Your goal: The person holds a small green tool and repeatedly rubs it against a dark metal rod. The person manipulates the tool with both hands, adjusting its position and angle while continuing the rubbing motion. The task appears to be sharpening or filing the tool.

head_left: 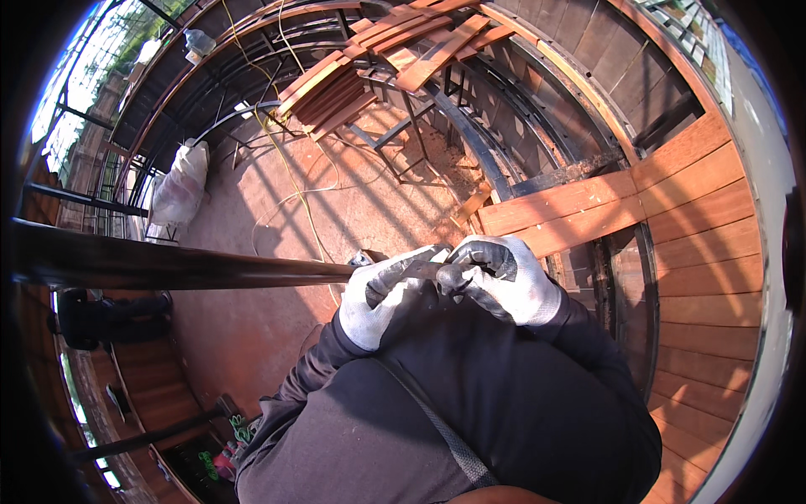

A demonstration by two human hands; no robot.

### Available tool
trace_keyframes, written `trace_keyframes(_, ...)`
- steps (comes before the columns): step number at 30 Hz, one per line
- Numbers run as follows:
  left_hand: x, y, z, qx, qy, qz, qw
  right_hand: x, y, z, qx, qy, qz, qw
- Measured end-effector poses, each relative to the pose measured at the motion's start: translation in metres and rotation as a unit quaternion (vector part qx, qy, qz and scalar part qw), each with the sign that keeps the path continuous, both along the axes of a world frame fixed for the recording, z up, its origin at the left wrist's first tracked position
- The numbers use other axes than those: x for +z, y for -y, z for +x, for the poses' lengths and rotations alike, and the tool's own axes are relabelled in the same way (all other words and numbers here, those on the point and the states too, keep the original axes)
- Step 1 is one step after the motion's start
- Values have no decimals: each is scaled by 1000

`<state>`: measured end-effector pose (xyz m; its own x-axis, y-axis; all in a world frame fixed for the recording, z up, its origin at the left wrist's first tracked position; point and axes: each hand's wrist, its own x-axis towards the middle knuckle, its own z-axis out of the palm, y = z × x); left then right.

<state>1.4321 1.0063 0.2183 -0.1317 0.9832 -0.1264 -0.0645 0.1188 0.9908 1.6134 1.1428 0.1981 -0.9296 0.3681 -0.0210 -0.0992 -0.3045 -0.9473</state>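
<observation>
A smooth, long, dark brown bar (pixel 193 260) runs in from the person's left and ends, in view, at the left hand (pixel 378 294), in a white glove with grey-black finger coating. This hand's fingers are bent, and I cannot tell whether they grip anything. Past the bar's end, the right hand (pixel 516 281), gloved alike, has its fingertips drawn together on a small, dark, rounded piece (pixel 454 275) between the two hands, roughly in line with the bar.

On the far side of the bar, a stack of reddish-brown wooden boards (pixel 336 97) lies on a dark metal frame (pixel 411 126), and a bulging white sack (pixel 180 181) stands nearer the bar. A thin yellow cord (pixel 312 227) passes behind the bar across the reddish floor (pixel 252 328). Well beyond the bar's end, reddish-brown planks (pixel 705 260) lie side by side.
</observation>
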Motion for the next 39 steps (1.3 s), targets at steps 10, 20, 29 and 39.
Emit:
trace_keyframes(10, -14, 9, -4, 26, -94, 45, 994, 3, -58, 55, -431, -135, 116, 885)
trace_keyframes(20, -9, -1, -4, -18, -55, 53, 997, 23, 7, 3, -51, 6, 78, 996)
trace_keyframes(29, -3, -1, 0, 17, -108, 37, 993, 25, 4, 7, -76, 39, 147, 985)
trace_keyframes(39, -7, 3, 0, 40, -25, 57, 997, 26, -45, 62, -408, -83, 192, 889)
